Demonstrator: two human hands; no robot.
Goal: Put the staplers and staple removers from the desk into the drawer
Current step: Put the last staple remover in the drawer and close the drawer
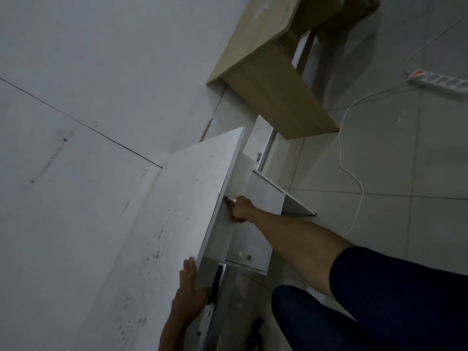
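Note:
The white desk top (192,198) runs along the wall, seen at a steep tilt, and no stapler or staple remover shows on it. Under its edge the upper white drawer (268,193) stands pulled out toward the floor side. My right hand (240,209) is closed around the small metal knob on that drawer's front, arm stretched out from a dark sleeve. My left hand (191,287) clasps the near corner of the desk top, thumb under the edge. A second drawer front (249,257) with its own knob sits just below, closed.
A light wooden table (266,59) stands farther along the wall. A white power strip (440,81) with a red switch lies on the tiled floor, its cable (354,173) trailing toward the desk. My dark trouser leg (329,320) fills the lower right. Dark objects lie below the desk.

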